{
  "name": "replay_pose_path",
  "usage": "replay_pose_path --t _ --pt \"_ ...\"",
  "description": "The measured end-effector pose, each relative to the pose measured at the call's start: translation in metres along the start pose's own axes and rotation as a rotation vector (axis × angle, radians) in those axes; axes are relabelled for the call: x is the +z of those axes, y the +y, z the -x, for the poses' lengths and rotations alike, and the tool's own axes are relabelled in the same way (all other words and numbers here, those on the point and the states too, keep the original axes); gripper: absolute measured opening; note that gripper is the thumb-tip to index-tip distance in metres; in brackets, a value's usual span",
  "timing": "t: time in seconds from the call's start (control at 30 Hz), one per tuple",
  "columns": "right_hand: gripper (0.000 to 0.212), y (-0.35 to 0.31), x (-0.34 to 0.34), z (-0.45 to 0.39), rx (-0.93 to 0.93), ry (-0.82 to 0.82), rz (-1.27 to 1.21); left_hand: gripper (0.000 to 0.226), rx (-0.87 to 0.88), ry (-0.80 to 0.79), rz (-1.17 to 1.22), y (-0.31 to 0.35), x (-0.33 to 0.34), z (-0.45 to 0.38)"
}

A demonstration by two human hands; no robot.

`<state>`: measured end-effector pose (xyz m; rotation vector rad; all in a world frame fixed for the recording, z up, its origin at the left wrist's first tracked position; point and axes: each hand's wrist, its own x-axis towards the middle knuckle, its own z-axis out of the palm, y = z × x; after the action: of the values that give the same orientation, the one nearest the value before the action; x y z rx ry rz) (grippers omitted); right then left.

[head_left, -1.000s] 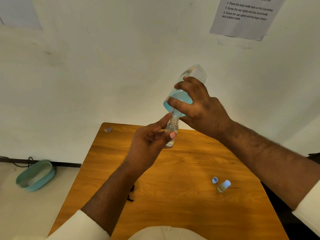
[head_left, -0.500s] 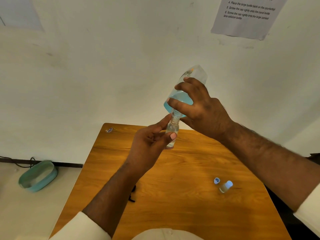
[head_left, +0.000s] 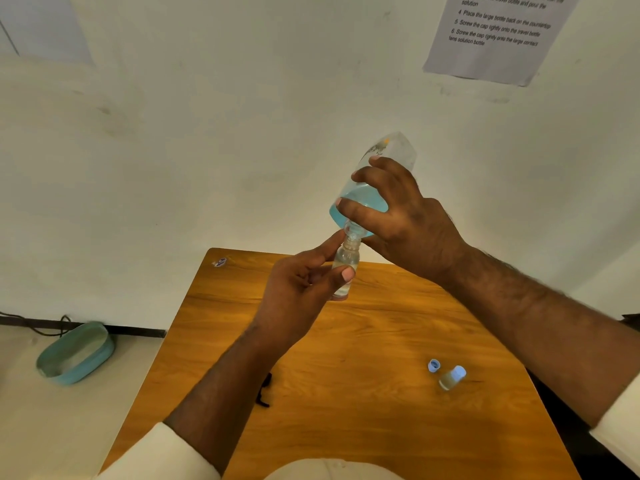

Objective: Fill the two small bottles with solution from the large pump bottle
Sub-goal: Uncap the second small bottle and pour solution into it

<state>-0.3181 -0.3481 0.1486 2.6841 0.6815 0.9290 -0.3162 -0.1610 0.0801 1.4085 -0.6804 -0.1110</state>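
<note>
Nearest, below the right hand (head_left: pixel 408 223), a capped small bottle (head_left: pixel 452 377) lies on the bench (head_left: pixel 363 341), apparently filled, a loose cap (head_left: pixel 433 365) beside it. Above, left-hand fingers (head_left: pixel 341 273) pinch the second small bottle (head_left: pixel 346 265) under the large bottle (head_left: pixel 377 178), gripped inverted; filling looks underway. Beyond, a wall sheet (head_left: pixel 498 32) reads "Place the large bottle back".

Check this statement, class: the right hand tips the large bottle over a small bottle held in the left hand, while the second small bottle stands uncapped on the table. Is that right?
Not quite. In the head view the second small bottle on the table wears its pale blue cap; a loose cap lies beside it. The right hand does tip the large bottle over the small bottle in the left hand.
</note>
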Motion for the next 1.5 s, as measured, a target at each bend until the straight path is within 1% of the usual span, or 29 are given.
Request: replay_pose_path --t 0.37,0.77,0.97,1.3,1.4,1.5 --pt "0.054 0.0015 -0.0010 0.0006 0.005 -0.010 -0.002 0.050 -0.003 -0.001 -0.018 -0.0018 0.0006 -0.0016" --pt "0.051 -0.0010 -0.0025 -0.0011 0.006 -0.007 0.003 0.051 0.002 -0.001 0.054 -0.0028 -0.0013 -0.0003" --pt "0.054 0.0001 -0.0007 -0.0010 0.003 0.005 -0.009 0.049 0.024 0.004 0.065 -0.0023 -0.0013 0.0000" --pt "0.052 0.0011 -0.0011 -0.0016 0.039 0.016 -0.059 0.051 0.009 0.024 0.058 0.0010 0.0014 -0.0022" --pt "0.055 0.0003 0.0002 -0.0019 0.071 0.030 -0.088 0.053 0.016 0.019 0.083 0.0022 0.0019 -0.0028" --pt "0.059 -0.0026 0.0049 0.0015 0.179 0.060 -0.201 0.056 0.031 0.028 0.105 0.0025 0.0042 -0.0024"
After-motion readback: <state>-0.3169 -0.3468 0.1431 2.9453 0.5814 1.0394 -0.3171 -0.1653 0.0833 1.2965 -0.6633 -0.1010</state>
